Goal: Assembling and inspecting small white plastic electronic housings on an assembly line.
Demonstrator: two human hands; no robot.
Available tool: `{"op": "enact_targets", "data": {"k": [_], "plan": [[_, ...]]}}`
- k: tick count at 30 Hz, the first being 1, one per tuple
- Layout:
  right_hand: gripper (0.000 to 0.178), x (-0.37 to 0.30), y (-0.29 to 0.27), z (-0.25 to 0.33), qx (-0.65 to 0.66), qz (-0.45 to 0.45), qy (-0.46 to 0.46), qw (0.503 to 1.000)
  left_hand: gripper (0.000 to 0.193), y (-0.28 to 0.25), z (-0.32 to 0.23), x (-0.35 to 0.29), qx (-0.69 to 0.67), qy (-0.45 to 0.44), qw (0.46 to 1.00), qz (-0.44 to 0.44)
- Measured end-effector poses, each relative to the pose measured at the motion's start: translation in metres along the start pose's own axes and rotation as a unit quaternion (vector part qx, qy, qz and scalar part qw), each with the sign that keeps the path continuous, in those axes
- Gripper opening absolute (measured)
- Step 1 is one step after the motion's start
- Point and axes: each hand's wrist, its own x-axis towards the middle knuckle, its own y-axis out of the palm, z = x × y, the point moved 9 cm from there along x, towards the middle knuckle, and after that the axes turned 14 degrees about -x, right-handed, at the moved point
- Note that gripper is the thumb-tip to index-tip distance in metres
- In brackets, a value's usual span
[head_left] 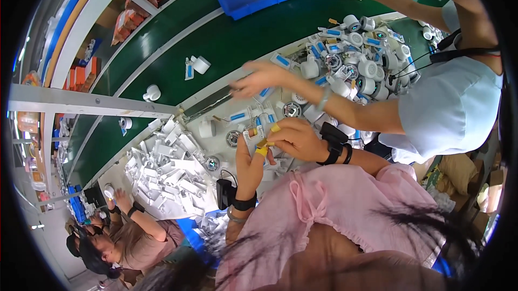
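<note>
Close in front of my chest, my left hand (250,168) grips a small white plastic part (250,141) between thumb and fingers. My right hand (298,139) meets it from the right, its fingers closed at the same part; yellow wraps cover some fingertips on both hands. Exactly how the right fingers hold it is hidden. Just beyond lie white housings with blue strips (238,115), a white round cap (206,128) and an open round unit with its inside showing (233,138). Another such round unit (212,162) rests beside my left wrist.
A heap of white plastic shells (167,169) lies left, a pile of round white units (361,64) right. A green conveyor (162,48) runs behind, carrying a blue tray (280,0). A co-worker's arm (345,110) reaches across from the right; another person (135,237) works at left.
</note>
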Motion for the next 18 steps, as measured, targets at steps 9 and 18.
{"op": "enact_targets", "data": {"k": [9, 18], "plan": [[0.023, -0.001, -0.016, 0.003, -0.004, -0.037, -0.020, 0.999, 0.039, 0.023, -0.005, -0.006, 0.060, 0.022, 0.998, 0.030], [0.025, -0.004, -0.017, 0.000, 0.002, -0.032, -0.032, 0.999, 0.040, 0.026, -0.004, -0.005, 0.089, 0.028, 0.995, 0.028]]}}
